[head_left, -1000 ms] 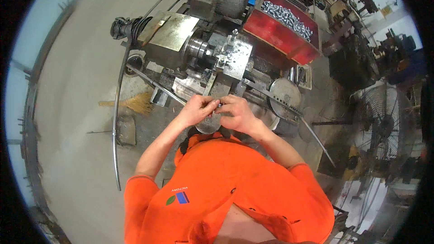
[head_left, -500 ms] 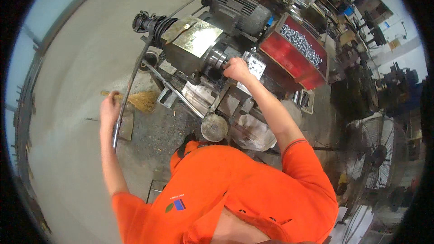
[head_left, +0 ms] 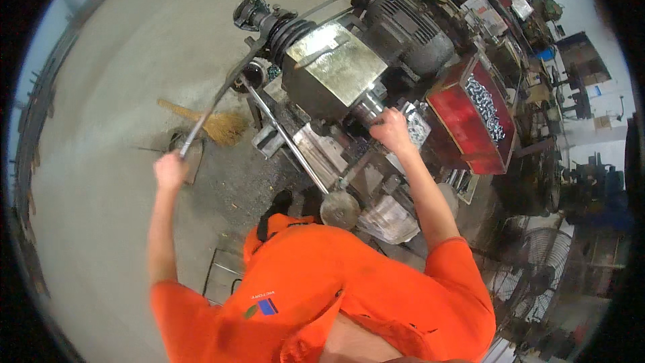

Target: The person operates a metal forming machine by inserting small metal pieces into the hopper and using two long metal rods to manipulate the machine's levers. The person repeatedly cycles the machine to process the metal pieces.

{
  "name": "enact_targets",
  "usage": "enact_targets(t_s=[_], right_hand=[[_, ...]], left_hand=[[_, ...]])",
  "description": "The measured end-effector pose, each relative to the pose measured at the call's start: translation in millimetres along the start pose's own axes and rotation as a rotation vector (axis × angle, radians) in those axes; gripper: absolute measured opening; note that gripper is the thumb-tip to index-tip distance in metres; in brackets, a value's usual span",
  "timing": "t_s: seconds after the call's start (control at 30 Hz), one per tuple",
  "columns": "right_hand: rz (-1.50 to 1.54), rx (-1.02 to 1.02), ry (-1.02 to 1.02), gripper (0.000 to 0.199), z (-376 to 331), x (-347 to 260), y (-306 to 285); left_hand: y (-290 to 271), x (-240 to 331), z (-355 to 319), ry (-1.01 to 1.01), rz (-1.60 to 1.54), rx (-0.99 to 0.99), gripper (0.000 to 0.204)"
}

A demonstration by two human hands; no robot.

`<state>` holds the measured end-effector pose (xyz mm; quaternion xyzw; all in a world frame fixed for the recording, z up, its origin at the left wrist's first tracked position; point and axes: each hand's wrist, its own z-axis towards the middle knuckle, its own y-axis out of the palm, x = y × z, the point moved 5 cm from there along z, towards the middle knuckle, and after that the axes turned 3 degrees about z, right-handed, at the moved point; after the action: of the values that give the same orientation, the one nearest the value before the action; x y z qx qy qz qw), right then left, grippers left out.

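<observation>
My left hand (head_left: 170, 169) is closed round the lower end of a long metal lever (head_left: 196, 132). The lever runs up to a black ribbed fitting (head_left: 290, 37) at the rear of a lathe-like machine. My right hand (head_left: 391, 128) has its fingers bunched at the front of the shiny round spindle (head_left: 367, 107). Whatever those fingers pinch is hidden. Behind the spindle sits the machine's metal headstock cover (head_left: 336, 60), with a dark flat tool (head_left: 321, 55) lying on top. A second bright bar (head_left: 289, 136) slants down toward a round metal disc (head_left: 340, 210).
A red bin (head_left: 463, 117) of small shiny metal parts (head_left: 485, 104) stands right of the spindle. Behind the headstock is a finned motor (head_left: 410, 30). A straw broom (head_left: 225, 128) lies on the floor at left. A fan (head_left: 537, 272) stands at the right.
My left hand was beside the lever with its fingers lifted; now it grips the lever's end. The lever has swung upward. My right hand stays at the spindle, and the view has shifted.
</observation>
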<state>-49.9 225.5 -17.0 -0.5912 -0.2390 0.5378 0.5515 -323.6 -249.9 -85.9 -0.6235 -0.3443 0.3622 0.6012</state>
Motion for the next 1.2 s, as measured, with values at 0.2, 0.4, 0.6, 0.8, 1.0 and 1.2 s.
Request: enact_targets(t_s=[0.2,0.4,0.6,0.8,1.0,1.2], right_hand=[[-0.023,-0.062,0.135,0.013,10,-16,-4],[-0.102,-0.071,0.07,0.014,6,-18,-12],[0.001,0.225,-0.013,0.036,-43,-55,-40],[0.067,0.231,0.3,0.033,-156,-58,-62],[-0.012,0.138,0.65,0.032,-289,-21,-72],[-0.134,0.218,1.024,0.047,-415,82,-110]], left_hand=[[13,-115,129,0.277,0.266,0.139,0.025],[7,-108,139,0.213,0.217,0.095,0.019],[-26,15,104,0.21,-0.735,0.712,0.033],[165,194,56,0.382,-0.285,-0.316,0.037],[185,227,95,0.94,0.434,-0.403,0.02],[126,222,84,0.495,0.124,-0.307,0.027]])
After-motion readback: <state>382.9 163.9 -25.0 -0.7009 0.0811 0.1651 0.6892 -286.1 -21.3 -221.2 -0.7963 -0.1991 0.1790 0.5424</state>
